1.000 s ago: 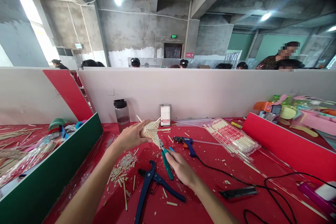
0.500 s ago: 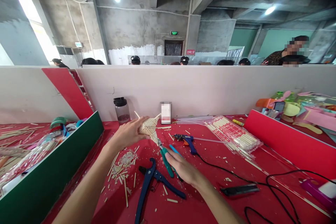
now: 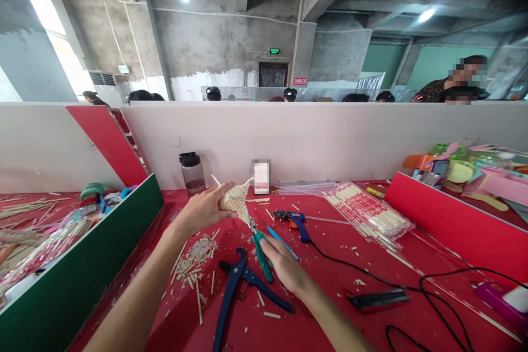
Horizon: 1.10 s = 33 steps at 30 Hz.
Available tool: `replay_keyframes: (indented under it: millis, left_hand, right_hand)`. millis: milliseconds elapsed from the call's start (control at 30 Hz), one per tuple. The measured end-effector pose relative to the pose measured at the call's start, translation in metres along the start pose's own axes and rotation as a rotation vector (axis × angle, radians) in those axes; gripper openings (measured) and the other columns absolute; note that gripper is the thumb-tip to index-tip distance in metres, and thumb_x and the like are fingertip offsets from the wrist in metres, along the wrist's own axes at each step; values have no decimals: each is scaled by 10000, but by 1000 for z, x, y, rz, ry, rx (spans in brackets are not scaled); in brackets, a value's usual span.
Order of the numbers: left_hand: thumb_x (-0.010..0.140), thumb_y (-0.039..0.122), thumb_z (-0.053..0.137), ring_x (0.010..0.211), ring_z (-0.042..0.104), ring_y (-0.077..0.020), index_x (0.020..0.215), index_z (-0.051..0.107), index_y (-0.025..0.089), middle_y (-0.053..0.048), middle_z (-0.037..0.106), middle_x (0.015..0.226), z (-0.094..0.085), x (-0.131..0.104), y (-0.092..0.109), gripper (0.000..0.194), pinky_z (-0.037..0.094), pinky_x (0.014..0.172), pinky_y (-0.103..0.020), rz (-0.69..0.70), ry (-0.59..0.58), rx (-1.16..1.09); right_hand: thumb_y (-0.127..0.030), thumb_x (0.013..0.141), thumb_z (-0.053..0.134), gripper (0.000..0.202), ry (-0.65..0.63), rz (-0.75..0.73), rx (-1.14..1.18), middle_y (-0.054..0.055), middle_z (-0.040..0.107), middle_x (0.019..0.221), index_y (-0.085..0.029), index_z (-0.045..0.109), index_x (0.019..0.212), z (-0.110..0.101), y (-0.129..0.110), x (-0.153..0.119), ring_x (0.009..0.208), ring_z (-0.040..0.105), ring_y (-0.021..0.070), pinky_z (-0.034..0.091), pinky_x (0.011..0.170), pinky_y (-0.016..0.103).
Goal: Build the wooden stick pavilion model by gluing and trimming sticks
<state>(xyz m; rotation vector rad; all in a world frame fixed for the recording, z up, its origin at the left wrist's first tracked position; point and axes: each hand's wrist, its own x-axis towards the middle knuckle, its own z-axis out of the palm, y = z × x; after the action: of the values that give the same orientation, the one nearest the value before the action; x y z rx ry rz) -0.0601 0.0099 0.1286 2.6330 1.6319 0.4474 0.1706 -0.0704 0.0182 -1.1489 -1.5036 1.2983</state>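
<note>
My left hand [image 3: 208, 206] grips the left side of a piece made of pale wooden sticks [image 3: 236, 199], held above the red table. Closed around green-handled pliers [image 3: 260, 250] is my right hand [image 3: 284, 264]. The pliers' metal tip touches the lower corner of the stick piece. Below my hands lies a dark blue cutter [image 3: 235, 280] with its handles spread. A blue glue gun [image 3: 300, 225] rests just right of the piece, and a light blue pen-like item [image 3: 282, 242] lies beside my right hand.
Stick offcuts [image 3: 193, 258] are scattered at left. A bottle [image 3: 192, 173] and a white blurred item [image 3: 261, 177] stand by the partition [image 3: 313, 137]. Bagged sticks [image 3: 367, 209], a black cable and a black tool [image 3: 378, 298] lie at right. Green [image 3: 94, 264] and red [image 3: 462, 231] dividers flank the table.
My right hand and the pliers have shifted very slightly, and the handles look closer together. My left hand keeps its hold on the stick piece.
</note>
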Motion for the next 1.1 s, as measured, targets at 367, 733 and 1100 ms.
replay_keyframes:
  millis: [367, 733, 1100]
  left_hand:
    - [811, 602, 655, 953, 695, -293, 1504, 355, 309, -68, 725, 1090, 2, 2, -5, 809, 478, 750, -321, -15, 21, -85]
    - [819, 640, 621, 955, 692, -298, 1505, 356, 339, -56, 730, 1096, 1, 0, 0, 794, 468, 753, -326, 34, -1, -49]
    - [805, 641, 635, 897, 709, -291, 1508, 360, 321, -45, 742, 992, 7, 2, 4, 820, 463, 717, -316, -10, -6, -25]
  right_hand:
    - [-520, 988, 375, 413, 78, -110, -97, 35, 661, 815, -202, 624, 899, 4, -14, -7, 745, 609, 202, 459, 681, 302]
    - [-462, 1002, 367, 362, 53, -139, -137, 45, 690, 921, -220, 630, 948, 0, -8, -5, 896, 649, 225, 471, 833, 335]
    - [-482, 1007, 360, 367, 51, -110, -141, 4, 605, 740, -218, 548, 837, 0, -9, -3, 695, 591, 190, 429, 650, 294]
